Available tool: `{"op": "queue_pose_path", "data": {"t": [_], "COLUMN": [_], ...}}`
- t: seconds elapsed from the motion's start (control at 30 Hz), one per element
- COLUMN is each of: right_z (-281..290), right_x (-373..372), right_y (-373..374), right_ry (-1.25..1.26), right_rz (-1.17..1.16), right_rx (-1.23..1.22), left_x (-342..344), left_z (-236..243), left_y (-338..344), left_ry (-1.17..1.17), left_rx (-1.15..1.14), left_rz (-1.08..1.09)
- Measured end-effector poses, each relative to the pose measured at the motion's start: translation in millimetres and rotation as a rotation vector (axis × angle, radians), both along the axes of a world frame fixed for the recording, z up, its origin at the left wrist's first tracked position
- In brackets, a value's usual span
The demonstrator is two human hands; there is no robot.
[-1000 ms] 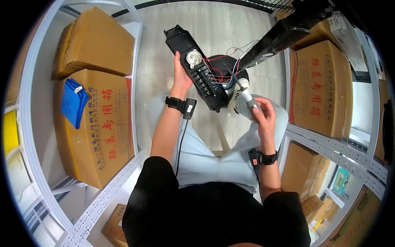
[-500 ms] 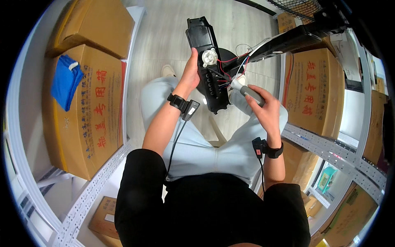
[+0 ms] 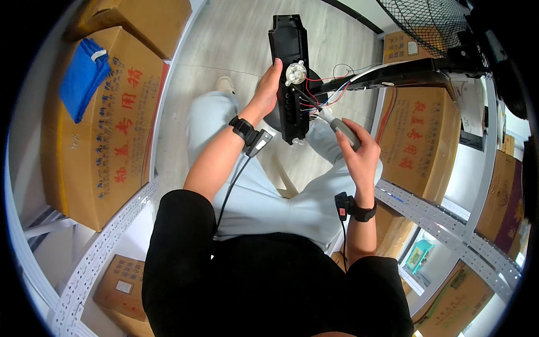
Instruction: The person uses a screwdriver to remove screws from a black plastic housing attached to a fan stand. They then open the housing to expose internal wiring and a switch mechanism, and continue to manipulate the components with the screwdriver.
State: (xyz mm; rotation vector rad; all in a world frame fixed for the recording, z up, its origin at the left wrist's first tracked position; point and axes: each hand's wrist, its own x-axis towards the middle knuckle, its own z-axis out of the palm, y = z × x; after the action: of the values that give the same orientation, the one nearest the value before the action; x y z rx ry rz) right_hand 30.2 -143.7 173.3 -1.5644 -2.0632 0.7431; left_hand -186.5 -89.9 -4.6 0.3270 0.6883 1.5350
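Head | left hand (image 3: 268, 92) grips black panel (image 3: 292, 73) | right hand (image 3: 359, 154) clamps grey handle (image 3: 343, 132)

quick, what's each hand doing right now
Left hand: closed on the black housing panel, gripping its edge.
Right hand: closed around a grey-handled tool.

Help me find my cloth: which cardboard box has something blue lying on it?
The large cardboard box on the left shelf; a folded blue cloth lies on it.
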Motion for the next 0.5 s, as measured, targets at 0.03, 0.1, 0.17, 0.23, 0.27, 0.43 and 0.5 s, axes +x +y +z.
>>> {"op": "queue_pose_path", "data": {"t": [0.03, 0.1, 0.17, 0.23, 0.27, 0.43, 0.5], "right_z": [0.0, -2.2, -4.9, -7.6, -7.9, -4.6, -7.7], "right_x": [-1.0, -1.9, -3.6, -3.8, -5.3, -9.6, -7.8], "right_y": [0.4, 0.2, 0.1, -1.2, -1.5, -6.6, -7.4], "right_ry": [-0.004, -0.006, -0.006, -0.014, -0.015, -0.042, -0.037], "right_rz": [-0.006, -0.015, -0.021, -0.027, -0.028, -0.022, -0.016], "right_rx": [-0.004, -0.014, -0.023, -0.026, -0.027, 0.008, 0.026], "left_x": [0.4, 1.4, 2.6, 3.9, 3.1, 1.5, 1.0], "left_z": [-2.4, -4.1, 6.4, 11.1, 9.1, 1.5, 1.9], "left_y": [1.6, 3.6, 0.5, -1.1, -0.3, 1.0, 0.5], "left_ry": [0.016, 0.053, 0.056, 0.055, 0.053, 0.03, 0.005], "left_rx": [0.012, 0.034, 0.0, -0.013, -0.009, 0.013, 0.017], "left_rz": [0.008, 0.023, 0.026, 0.027, 0.029, 0.036, 0.019]}}
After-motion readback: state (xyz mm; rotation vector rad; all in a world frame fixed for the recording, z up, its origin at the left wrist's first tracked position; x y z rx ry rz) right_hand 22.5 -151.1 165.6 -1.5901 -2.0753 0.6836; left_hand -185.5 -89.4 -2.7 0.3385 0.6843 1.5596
